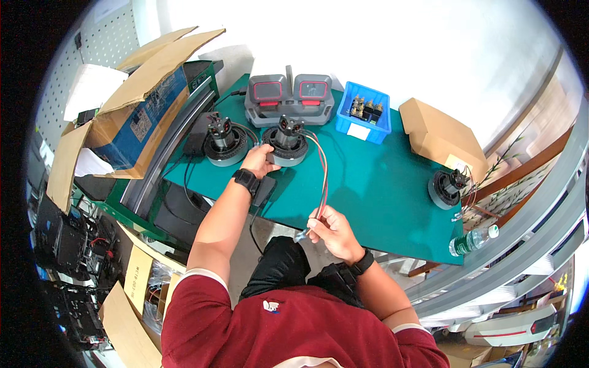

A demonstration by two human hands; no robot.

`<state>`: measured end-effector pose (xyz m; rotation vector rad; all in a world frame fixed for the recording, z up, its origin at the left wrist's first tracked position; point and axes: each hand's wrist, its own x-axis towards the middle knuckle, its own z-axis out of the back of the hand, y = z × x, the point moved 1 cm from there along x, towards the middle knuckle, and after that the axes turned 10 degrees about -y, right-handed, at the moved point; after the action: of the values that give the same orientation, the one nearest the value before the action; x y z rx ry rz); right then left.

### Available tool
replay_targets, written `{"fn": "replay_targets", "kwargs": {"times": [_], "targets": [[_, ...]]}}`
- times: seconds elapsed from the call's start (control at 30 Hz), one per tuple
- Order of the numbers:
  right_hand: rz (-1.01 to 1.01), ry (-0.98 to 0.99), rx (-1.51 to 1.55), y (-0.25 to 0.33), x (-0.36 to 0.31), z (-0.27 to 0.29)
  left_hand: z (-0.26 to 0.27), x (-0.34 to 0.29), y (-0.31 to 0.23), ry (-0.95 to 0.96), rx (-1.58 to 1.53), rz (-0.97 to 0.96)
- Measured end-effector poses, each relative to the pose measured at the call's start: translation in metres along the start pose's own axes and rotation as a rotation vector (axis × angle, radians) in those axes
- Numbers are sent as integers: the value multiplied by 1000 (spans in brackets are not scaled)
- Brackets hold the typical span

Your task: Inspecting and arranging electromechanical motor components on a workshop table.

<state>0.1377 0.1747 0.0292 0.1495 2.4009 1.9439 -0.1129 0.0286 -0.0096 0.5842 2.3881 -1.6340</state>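
Note:
My left hand [260, 162] grips the near left side of a black-and-grey motor wheel [288, 151], which stands on the green tabletop with dark fittings on its upper end. From that wheel a bundle of reddish-brown and pale wires [323, 178] arcs down to my right hand [332, 232]. The right thumb and fingers pinch the wires close to their end, where a small pale connector [300, 235] sticks out over the table's front edge. A second, similar wheel [224, 149] stands just left of the first, its own cable running toward it.
Behind the wheels stands a grey double-bay device [289, 110]. Beside it are a blue bin [363, 126] of small brass-and-black parts and a brown carton [443, 135]. A third wheel [446, 189] and a water bottle [473, 240] sit near the right edge. An opened box [138, 126] stands left.

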Motion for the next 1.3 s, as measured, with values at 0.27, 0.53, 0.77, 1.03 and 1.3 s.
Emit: {"fn": "replay_targets", "kwargs": {"times": [0.27,0.53,0.77,1.03,1.3], "targets": [[-95,11,50,-25,-3,-16,6,-19,-12,-13,285,-104],[-172,-19,138,-43,-8,-34,15,-10,-14,-33,436,-175],[-136,18,-14,-57,-6,-43,25,-2,-13,48,343,-139],[-125,42,8,-59,2,-62,21,6,-19,-44,591,-131],[-39,62,78,-75,12,-76,20,-17,-23,-9,656,-181]]}}
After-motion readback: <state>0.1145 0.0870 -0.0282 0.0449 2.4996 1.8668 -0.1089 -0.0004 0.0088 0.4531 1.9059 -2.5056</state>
